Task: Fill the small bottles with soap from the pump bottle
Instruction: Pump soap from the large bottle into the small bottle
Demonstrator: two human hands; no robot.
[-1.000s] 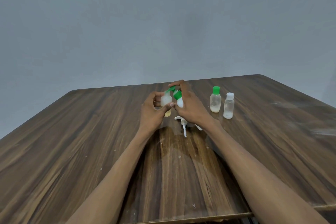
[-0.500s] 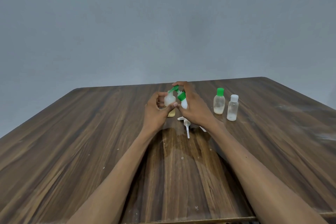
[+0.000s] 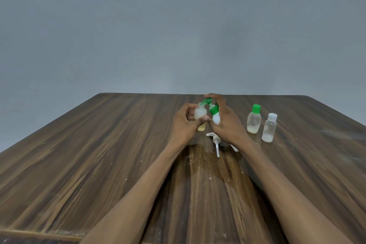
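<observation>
Left hand gripped a small clear bottle with its green flip lid open, thumb across the front, while the right hand just beside it clasped a green-capped white bottle tilted toward it, above the wooden table and a loose white pump head.

Soft, even, rather dim light fills the scene, with no hard shadows. A faint sheen lies on the counter between the forearms. Wide-angle distortion splays the counter's edges outward. Detail is soft throughout, and the wall shows mottled compression noise.
</observation>
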